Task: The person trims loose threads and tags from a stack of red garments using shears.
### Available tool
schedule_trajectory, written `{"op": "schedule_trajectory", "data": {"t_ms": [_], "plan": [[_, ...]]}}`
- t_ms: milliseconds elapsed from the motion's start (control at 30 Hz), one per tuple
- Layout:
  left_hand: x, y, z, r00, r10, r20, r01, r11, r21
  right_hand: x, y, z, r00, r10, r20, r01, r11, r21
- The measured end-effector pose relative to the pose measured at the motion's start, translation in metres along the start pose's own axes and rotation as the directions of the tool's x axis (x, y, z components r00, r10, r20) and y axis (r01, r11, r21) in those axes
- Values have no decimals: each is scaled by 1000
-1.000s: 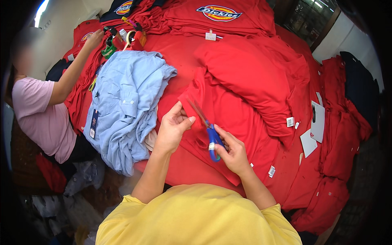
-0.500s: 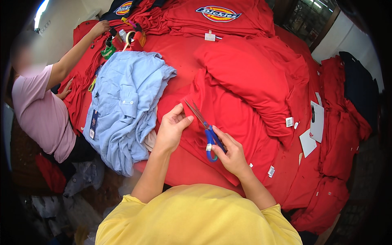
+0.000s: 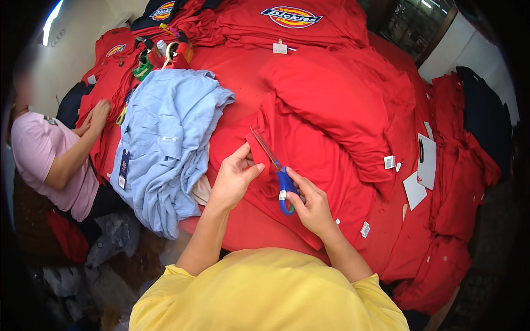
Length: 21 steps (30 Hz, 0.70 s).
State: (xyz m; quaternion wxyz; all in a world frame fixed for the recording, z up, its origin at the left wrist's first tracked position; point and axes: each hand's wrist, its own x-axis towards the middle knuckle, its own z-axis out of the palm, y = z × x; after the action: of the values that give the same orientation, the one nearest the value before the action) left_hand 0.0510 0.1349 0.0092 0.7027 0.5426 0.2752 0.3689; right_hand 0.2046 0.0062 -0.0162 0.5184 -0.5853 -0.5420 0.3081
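Blue-handled scissors (image 3: pixel 283 182) are in my right hand (image 3: pixel 313 205), with thumb and fingers in or around the handles. Their blades are together and point up and to the left, over a red garment (image 3: pixel 317 160). My left hand (image 3: pixel 232 176) is just left of the blades, its fingers at the garment's edge and gripping the cloth. The exact pinch is partly hidden behind the thumb. The garment lies bunched in loose folds in front of me, with a thick fold (image 3: pixel 342 105) toward the far right.
Left of my hands is a light blue shirt (image 3: pixel 165 149) with a dark hang tag (image 3: pixel 124 168). Behind it stand tape and small tools (image 3: pixel 171 52). Folded red garments (image 3: pixel 292 33) lie at the back, white cards (image 3: pixel 425 163) at right. A co-worker in pink (image 3: pixel 52 160) handles red cloth at left.
The scissors' blades and handles have closed together. My hands stay almost in place. The co-worker's raised arm has come down from the tools to the red cloth nearer their body.
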Motion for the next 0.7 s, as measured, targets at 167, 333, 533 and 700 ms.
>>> {"op": "schedule_trajectory", "data": {"t_ms": [167,333,533,700], "plan": [[4,-6,-2,993,59,-105,-61,998,-20,-6,-3,-12,957,282,74,-283,841,461],[33,2,-84,883,119,-454,-112,993,43,-42,-12,-40,992,120,-24,-122,955,-269],[86,35,-69,913,158,-376,30,894,447,-92,24,-52,997,75,-12,-72,876,-476],[176,78,-19,961,149,232,-275,474,836,-47,8,-101,974,188,-127,-194,980,-39]]}}
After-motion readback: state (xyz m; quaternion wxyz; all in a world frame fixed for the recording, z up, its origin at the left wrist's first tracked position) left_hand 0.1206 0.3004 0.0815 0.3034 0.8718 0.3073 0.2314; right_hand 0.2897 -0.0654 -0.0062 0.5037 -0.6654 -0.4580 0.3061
